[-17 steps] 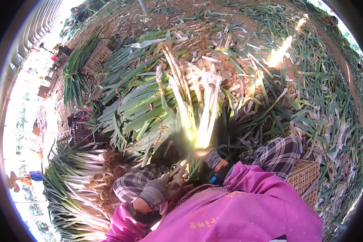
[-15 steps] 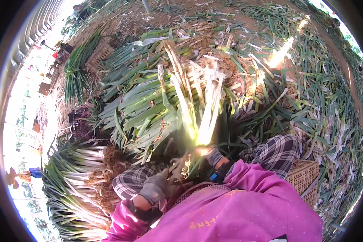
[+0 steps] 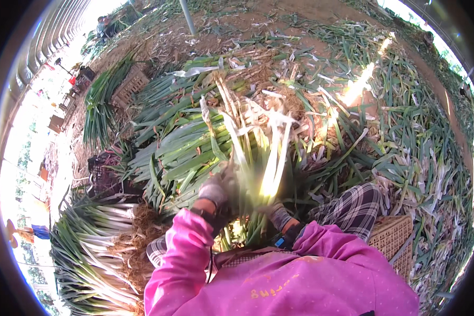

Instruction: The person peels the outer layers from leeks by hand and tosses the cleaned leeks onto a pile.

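In front of my lap a small bunch of long green onions [image 3: 271, 168] stands upright, white stalks and roots upward, green leaves down. My right hand [image 3: 279, 216], in a grey glove, is closed round the lower green part. My left hand [image 3: 216, 190], also gloved, is at the left side of the bunch; its fingers are smeared by motion, so their grip does not show. Behind the bunch lies a heap of green onions [image 3: 179, 134], leaves to the left. Stacked at my left are cleaned green onions [image 3: 102, 231] with white stalks and brown roots [image 3: 137, 242].
A tan plastic crate [image 3: 392, 237] stands beside my right knee. Another crate [image 3: 130, 84] with green onions across it lies far left, and a dark crate [image 3: 102, 171] sits nearer. Peeled leaves [image 3: 416, 137] cover the ground at right. A grey post [image 3: 187, 16] rises at the back.
My left hand has risen and moved forward from beside my left knee to the side of the bunch. My right hand keeps hold of the lower part of the bunch.
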A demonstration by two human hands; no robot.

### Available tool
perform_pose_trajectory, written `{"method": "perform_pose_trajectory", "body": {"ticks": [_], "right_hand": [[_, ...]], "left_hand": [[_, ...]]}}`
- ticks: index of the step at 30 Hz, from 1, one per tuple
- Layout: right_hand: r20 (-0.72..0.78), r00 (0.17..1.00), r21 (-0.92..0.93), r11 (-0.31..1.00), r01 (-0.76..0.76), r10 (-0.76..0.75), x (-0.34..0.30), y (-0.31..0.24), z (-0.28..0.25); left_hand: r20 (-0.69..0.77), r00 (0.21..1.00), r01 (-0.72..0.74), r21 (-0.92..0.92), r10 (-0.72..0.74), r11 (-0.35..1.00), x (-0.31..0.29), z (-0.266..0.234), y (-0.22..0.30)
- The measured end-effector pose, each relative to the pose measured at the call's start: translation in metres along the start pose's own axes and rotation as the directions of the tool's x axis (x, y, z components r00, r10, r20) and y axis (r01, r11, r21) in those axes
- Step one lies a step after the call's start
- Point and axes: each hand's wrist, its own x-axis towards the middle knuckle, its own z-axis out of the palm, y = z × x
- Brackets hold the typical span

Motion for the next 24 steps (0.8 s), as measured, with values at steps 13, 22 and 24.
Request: {"method": "perform_pose_trajectory", "body": {"ticks": [13, 22, 24], "right_hand": [[0.188, 0.969, 0.400, 0.888, -0.227, 0.163, -0.003, -0.008, -0.048], [0.493, 0.866, 0.343, 0.933, -0.108, -0.081, -0.063, -0.092, -0.003], [0.144, 0.973, 0.314, 0.941, 0.128, -0.180, -0.046, -0.052, -0.030]], "left_hand": [[0.170, 0.983, -0.067, 0.031, 0.061, 0.997, 0.124, -0.019, 0.057], [-0.443, 0.896, -0.356, -0.680, 0.029, 0.641, 0.086, 0.070, -0.104], [-0.187, 0.973, -0.189, -0.982, 0.132, 0.006, 0.072, 0.066, 0.027]]}}
